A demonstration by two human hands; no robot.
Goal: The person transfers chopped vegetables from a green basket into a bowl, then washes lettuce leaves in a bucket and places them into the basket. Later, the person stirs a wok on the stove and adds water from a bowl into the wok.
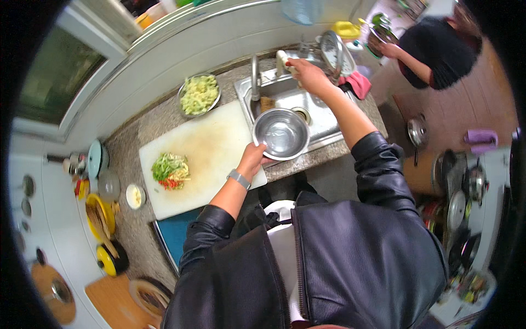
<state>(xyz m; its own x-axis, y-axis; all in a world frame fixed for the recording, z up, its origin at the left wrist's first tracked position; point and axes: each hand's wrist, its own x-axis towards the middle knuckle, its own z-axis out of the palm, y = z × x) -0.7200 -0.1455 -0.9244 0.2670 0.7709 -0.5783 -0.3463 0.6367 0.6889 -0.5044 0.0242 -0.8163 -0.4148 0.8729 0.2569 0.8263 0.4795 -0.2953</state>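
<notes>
A stainless steel bowl (pixel 281 135) is in my left hand (pixel 252 158), which grips its near rim with the thumb just inside. A little clear liquid or glare shows at the bowl's bottom. The bowl hangs over the left part of a steel sink (pixel 324 119), partly hiding the drain (pixel 303 113). My right hand (pixel 308 76) reaches across the sink, its fingers curled over a white fitting (pixel 282 59) with a bit of red. Left of that stands a steel faucet (pixel 255 78). A brown sponge or scrubber (pixel 267 103) lies in the sink.
A white cutting board (pixel 213 152) bears shredded green, red and pale vegetables (pixel 170 170). Behind it sits a bowl of chopped yellow-green vegetables (pixel 200 94). A small white bowl (pixel 135 196) stands left. A pink cloth (pixel 358 85) hangs right of the sink. Another person (pixel 437 53) works at far right.
</notes>
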